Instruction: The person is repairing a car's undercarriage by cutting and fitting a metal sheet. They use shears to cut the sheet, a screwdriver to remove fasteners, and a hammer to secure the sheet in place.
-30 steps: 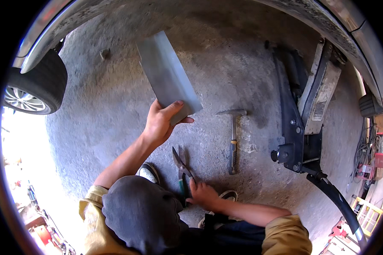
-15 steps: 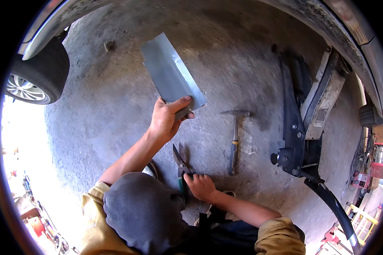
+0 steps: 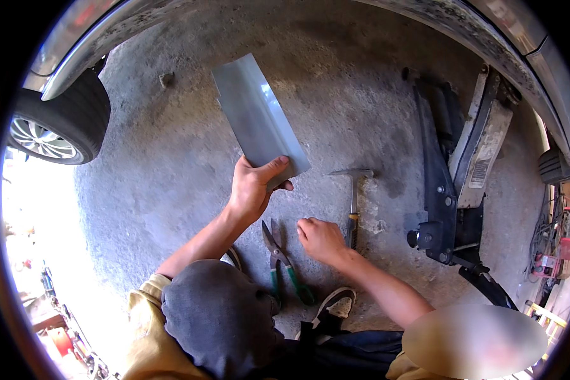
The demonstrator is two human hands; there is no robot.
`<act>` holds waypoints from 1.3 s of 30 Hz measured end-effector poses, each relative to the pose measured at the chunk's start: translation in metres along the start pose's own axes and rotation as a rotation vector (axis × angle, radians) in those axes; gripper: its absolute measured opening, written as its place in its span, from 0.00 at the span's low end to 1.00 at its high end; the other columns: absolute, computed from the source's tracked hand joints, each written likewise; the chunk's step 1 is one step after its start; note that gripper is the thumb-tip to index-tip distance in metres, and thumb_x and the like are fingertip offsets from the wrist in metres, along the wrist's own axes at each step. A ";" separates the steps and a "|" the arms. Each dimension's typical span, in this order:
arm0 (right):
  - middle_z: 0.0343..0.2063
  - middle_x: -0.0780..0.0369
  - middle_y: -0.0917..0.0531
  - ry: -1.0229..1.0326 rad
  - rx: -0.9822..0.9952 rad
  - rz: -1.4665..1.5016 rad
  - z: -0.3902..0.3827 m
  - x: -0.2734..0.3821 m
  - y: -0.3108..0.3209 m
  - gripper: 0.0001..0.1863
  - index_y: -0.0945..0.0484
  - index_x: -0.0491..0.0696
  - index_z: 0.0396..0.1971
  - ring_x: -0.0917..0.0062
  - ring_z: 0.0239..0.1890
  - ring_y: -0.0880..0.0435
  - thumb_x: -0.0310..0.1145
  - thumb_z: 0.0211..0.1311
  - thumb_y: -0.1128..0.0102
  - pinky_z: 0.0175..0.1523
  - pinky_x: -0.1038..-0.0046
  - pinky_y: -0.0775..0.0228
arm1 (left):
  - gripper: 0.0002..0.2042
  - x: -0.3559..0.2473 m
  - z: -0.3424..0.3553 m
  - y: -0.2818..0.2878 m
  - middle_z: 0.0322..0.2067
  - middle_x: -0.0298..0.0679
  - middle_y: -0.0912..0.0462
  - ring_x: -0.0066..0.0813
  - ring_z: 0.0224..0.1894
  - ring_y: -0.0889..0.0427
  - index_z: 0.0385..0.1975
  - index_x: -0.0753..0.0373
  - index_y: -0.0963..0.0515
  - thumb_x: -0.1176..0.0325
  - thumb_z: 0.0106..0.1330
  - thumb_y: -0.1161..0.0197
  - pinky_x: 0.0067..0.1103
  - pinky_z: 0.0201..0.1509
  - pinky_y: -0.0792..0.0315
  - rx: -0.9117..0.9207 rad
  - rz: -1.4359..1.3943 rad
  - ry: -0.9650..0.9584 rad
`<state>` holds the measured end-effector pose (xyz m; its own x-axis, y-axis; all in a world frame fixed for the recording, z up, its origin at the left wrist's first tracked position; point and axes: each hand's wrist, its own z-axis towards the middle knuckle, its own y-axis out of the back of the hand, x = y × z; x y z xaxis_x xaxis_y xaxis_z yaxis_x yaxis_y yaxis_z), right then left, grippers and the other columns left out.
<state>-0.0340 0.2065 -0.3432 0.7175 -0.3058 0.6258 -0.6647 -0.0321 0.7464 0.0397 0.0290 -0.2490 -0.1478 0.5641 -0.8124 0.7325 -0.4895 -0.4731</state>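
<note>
My left hand (image 3: 254, 183) is closed on the near end of a long grey sheet-metal piece (image 3: 256, 111) with a lengthwise bend, held up at a slant. My right hand (image 3: 320, 240) is above the floor between two tools, its fingers curled; whatever is under them is hidden. Tin snips (image 3: 277, 253) with green handles lie just left of that hand, near my shoes. Behind it, a hammer (image 3: 354, 180) with a long head lies on the floor, its handle partly covered by the hand.
A black floor jack (image 3: 446, 202) stands to the right. A car body (image 3: 513, 35) arches overhead, with a wheel (image 3: 60, 126) at the left and another tyre at the right. Stored clutter (image 3: 567, 250) lines both sides of the concrete floor (image 3: 152, 202).
My right hand has left the snips' handles and moved up and rightward toward the hammer, leaving the snips on the floor. My left hand still grips the metal piece, slightly shifted.
</note>
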 end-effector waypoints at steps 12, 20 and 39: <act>0.24 0.53 0.19 0.199 0.217 -0.060 -0.056 0.027 -0.063 0.10 0.30 0.47 0.32 0.58 0.25 0.17 0.39 0.62 0.51 0.30 0.56 0.26 | 0.10 0.002 -0.004 0.008 0.33 0.44 0.22 0.32 0.32 0.21 0.40 0.72 0.28 0.76 0.61 0.40 0.25 0.25 0.24 0.031 0.046 0.003; 0.21 0.60 0.20 -0.211 0.174 0.708 0.012 0.020 -0.009 0.24 0.28 0.46 0.30 0.74 0.24 0.18 0.54 0.67 0.58 0.30 0.70 0.27 | 0.11 -0.006 -0.004 0.016 0.33 0.39 0.21 0.27 0.34 0.21 0.40 0.68 0.27 0.67 0.65 0.40 0.24 0.32 0.25 0.038 0.203 -0.073; 0.26 0.58 0.20 0.046 -0.148 1.579 0.052 0.020 0.076 0.15 0.23 0.38 0.41 0.74 0.27 0.20 0.31 0.56 0.41 0.31 0.74 0.26 | 0.25 -0.064 -0.007 0.026 0.55 0.45 0.29 0.38 0.59 0.31 0.59 0.62 0.37 0.50 0.71 0.57 0.34 0.61 0.36 0.193 0.118 0.060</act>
<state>-0.0812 0.1482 -0.2863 -0.6389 0.0875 0.7643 -0.6927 0.3667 -0.6210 0.0730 -0.0147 -0.2069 -0.0245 0.5307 -0.8472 0.6005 -0.6698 -0.4369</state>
